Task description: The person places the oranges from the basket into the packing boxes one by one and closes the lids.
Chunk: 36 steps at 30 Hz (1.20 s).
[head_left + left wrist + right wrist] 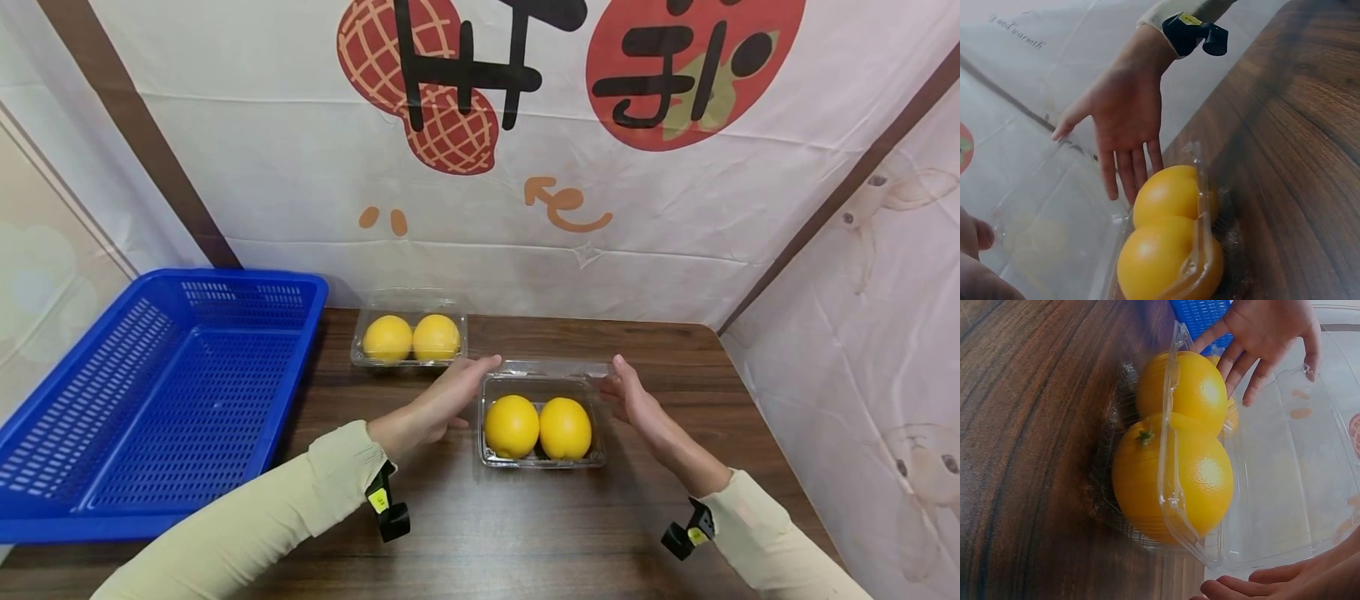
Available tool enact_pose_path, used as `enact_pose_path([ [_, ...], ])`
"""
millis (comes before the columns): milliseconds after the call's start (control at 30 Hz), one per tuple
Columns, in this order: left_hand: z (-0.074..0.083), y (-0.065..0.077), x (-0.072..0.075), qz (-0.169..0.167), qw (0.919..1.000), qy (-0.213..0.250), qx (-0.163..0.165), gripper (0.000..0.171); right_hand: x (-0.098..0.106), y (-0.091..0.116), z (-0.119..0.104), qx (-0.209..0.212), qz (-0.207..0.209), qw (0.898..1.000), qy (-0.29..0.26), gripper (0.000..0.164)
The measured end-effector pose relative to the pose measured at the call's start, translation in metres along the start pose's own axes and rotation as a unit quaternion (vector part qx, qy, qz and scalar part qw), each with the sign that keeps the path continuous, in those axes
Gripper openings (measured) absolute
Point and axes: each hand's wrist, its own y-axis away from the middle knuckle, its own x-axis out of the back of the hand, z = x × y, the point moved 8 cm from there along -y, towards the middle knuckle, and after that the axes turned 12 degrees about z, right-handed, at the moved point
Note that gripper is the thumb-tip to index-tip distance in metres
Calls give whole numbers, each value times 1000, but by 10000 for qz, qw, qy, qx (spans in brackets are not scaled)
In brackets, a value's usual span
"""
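A clear plastic clamshell box (542, 463) sits on the table with its lid (555, 367) raised at the back. Inside lie two yellow oranges (512, 427), side by side; a green stem end shows on one orange (1172, 481) in the right wrist view. My left hand (442, 398) is at the box's left side, fingers extended, its thumb at the lid's left edge. Across from it, my right hand (637, 408) stands at the right side with straight fingers, thumb by the lid's other edge. Both hands flank the lid without curling around it.
Behind and to the left stands another clear box (408, 364) with two oranges (387, 338). A large blue plastic basket (217, 400) takes up the table's left side. A printed cloth wall (480, 275) rises directly behind the wooden table (525, 533).
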Motion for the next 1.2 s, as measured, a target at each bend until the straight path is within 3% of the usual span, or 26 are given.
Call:
enact_pose_path([
  [400,-8,5,-4,-115,9999,-13,-17,67,-5,4,10,-256,39,9993,-269,95],
  [1000,-22,13,-4,-524,9985,-174,4,78,-2,16,26,-292,-176,9993,132,96],
  [1200,-26,14,-3,-524,9984,-189,56,77,-2,16,30,-289,-311,9988,249,94],
])
